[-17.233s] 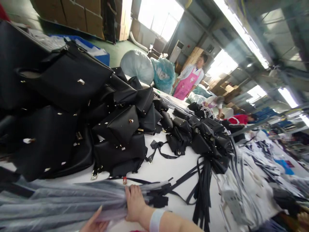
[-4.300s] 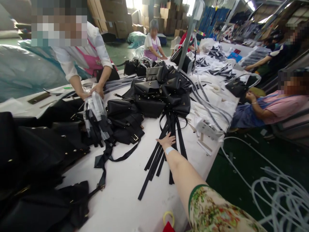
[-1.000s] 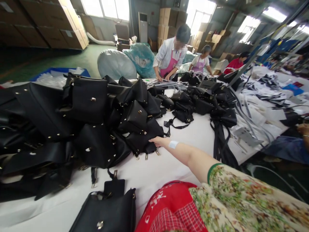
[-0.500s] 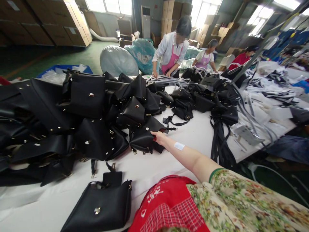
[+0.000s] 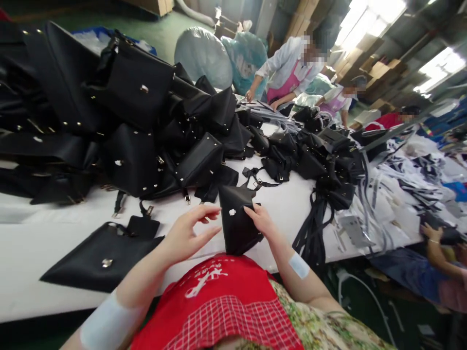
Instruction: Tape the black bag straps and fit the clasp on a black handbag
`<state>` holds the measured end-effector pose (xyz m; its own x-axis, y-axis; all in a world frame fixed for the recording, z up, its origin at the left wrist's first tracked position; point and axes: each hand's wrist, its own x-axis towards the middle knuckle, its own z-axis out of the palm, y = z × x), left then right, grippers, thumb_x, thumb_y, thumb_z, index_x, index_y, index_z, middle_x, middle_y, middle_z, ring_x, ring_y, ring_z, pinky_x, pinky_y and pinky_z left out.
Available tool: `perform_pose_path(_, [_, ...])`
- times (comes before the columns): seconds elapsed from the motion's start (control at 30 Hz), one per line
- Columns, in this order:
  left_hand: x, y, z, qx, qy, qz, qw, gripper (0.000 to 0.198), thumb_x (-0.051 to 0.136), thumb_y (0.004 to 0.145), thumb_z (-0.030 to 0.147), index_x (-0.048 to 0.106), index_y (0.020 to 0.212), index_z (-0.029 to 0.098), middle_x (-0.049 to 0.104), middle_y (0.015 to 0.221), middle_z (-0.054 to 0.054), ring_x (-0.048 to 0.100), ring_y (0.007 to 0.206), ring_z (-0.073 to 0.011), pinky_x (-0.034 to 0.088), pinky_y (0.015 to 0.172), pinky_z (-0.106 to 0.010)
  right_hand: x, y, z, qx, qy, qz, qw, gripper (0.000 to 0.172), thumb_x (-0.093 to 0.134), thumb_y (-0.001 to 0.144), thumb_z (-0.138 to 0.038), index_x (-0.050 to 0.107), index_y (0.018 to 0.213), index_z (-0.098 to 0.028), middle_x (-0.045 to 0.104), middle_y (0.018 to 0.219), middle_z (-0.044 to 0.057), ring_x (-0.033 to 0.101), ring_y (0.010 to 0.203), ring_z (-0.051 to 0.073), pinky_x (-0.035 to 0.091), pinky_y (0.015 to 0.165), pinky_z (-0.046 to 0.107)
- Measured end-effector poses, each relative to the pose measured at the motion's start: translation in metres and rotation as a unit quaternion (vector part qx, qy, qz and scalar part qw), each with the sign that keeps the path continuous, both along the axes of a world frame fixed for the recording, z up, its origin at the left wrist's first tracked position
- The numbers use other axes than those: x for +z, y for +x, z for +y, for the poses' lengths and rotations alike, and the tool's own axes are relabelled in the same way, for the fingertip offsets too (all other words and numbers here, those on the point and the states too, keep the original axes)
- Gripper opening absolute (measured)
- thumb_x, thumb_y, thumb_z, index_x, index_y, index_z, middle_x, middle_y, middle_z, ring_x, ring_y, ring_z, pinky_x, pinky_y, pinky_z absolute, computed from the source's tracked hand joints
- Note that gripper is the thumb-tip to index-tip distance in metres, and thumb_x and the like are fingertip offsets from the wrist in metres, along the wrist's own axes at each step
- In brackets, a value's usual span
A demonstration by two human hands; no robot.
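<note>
A small black handbag (image 5: 237, 228) with a metal clasp is held upright close to the red apron. My right hand (image 5: 260, 218) grips its right side, thumb on the front face. Just left of the bag is my left hand (image 5: 195, 231), its fingers apart and curving toward the bag's edge, with a gap visible between thumb and fingers. Another black handbag (image 5: 87, 257) with a metal clasp lies flat on the white table (image 5: 22, 253) at the left, beyond my left forearm.
A high pile of black bags (image 5: 142, 97) covers the table's far left. More black bags (image 5: 314, 155) and hanging black straps (image 5: 314, 228) are to the right. Across the table, a person in a pink apron (image 5: 284, 80) handles grey strips. Another person's hand (image 5: 432, 232) shows at far right.
My right hand has drawn the small handbag from the pile toward my body. My left hand has come into view beside it. The view has tilted and shifted.
</note>
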<state>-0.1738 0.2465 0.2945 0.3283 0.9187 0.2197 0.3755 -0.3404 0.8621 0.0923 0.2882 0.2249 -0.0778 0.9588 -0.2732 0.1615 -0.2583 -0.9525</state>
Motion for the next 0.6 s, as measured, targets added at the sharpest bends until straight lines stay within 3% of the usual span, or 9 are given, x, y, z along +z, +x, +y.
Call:
perform_pose_path(0.1, [-0.013, 0.026, 0.004, -0.023, -0.017, 0.005, 1.000, 0.034, 0.062, 0.085, 0.031, 0.060, 0.118, 0.022, 0.063, 0.112, -0.008, 0.063, 0.085, -0.0170, 0.055, 0.075, -0.032, 0.024, 0.009, -0.024, 0.037, 0.040, -0.026, 0.998, 0.029, 0.059, 0.084, -0.043, 0.071, 0.095, -0.020, 0.071, 0.089, 0.001, 0.062, 0.083, 0.019, 0.047, 0.076, 0.029])
perform_pose_path(0.23, [-0.023, 0.048, 0.005, -0.035, -0.021, 0.022, 0.999, 0.032, 0.061, 0.085, 0.029, 0.059, 0.116, 0.021, 0.063, 0.111, -0.007, 0.062, 0.084, -0.0162, 0.054, 0.075, -0.031, 0.041, 0.007, -0.037, 0.048, 0.048, -0.039, 0.997, 0.029, 0.057, 0.086, -0.044, 0.069, 0.092, -0.018, 0.071, 0.085, 0.002, 0.061, 0.076, 0.018, 0.047, 0.070, 0.027])
perform_pose_path(0.4, [-0.016, 0.051, 0.004, -0.043, -0.034, 0.074, 0.996, 0.007, 0.060, 0.083, 0.023, 0.064, 0.087, 0.019, 0.065, 0.080, -0.001, 0.060, 0.069, -0.0141, 0.049, 0.064, -0.026, 0.050, -0.005, -0.043, 0.062, 0.103, -0.152, 0.981, 0.032, 0.053, 0.088, -0.045, 0.065, 0.078, -0.017, 0.062, 0.066, 0.000, 0.053, 0.061, 0.014, 0.040, 0.058, 0.024])
perform_pose_path(0.6, [-0.011, 0.050, -0.001, -0.008, -0.050, 0.062, 0.997, 0.010, 0.062, 0.084, 0.024, 0.060, 0.075, 0.019, 0.062, 0.069, 0.002, 0.055, 0.058, -0.0115, 0.043, 0.053, -0.022, 0.069, -0.011, -0.037, 0.132, 0.183, -0.198, 0.954, 0.033, 0.050, 0.091, -0.040, 0.060, 0.069, -0.017, 0.056, 0.061, -0.002, 0.048, 0.057, 0.012, 0.035, 0.055, 0.024])
